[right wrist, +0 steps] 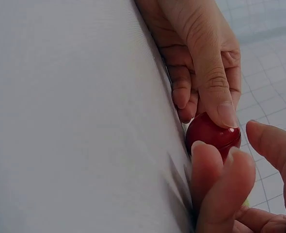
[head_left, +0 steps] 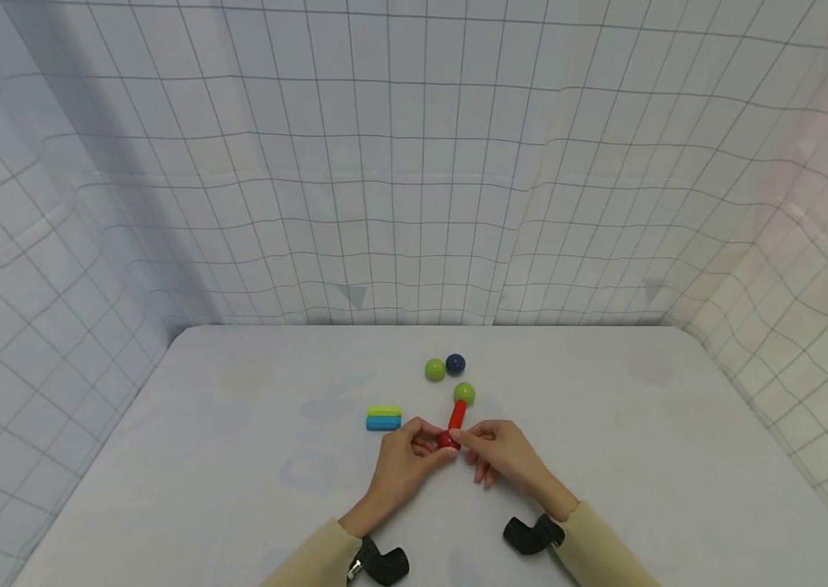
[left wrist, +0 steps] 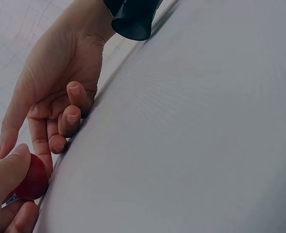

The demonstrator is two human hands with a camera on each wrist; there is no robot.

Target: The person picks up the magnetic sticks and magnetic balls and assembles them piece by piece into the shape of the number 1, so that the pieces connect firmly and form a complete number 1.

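In the head view, my left hand [head_left: 405, 473] pinches a glossy red ball [head_left: 447, 440] between thumb and forefinger. A short red rod [head_left: 457, 414] runs from near that ball to a green ball [head_left: 464, 393]. My right hand [head_left: 505, 456] hovers beside the red ball, one fingertip over its upper side. Seen from the left wrist, the left thumb lies on the red ball [left wrist: 34, 179], and a right finger reaches beside it. The right wrist view shows a gap between a right fingertip and the red ball [right wrist: 213, 133]; other right fingers partly hide the ball.
A yellow-green rod [head_left: 385, 411] and a blue rod [head_left: 383, 423] lie side by side left of the hands. Farther back sit another green ball [head_left: 434, 369] and a dark blue ball [head_left: 455, 364]. Gridded white curtains [head_left: 414, 204] surround the white table [head_left: 238, 456].
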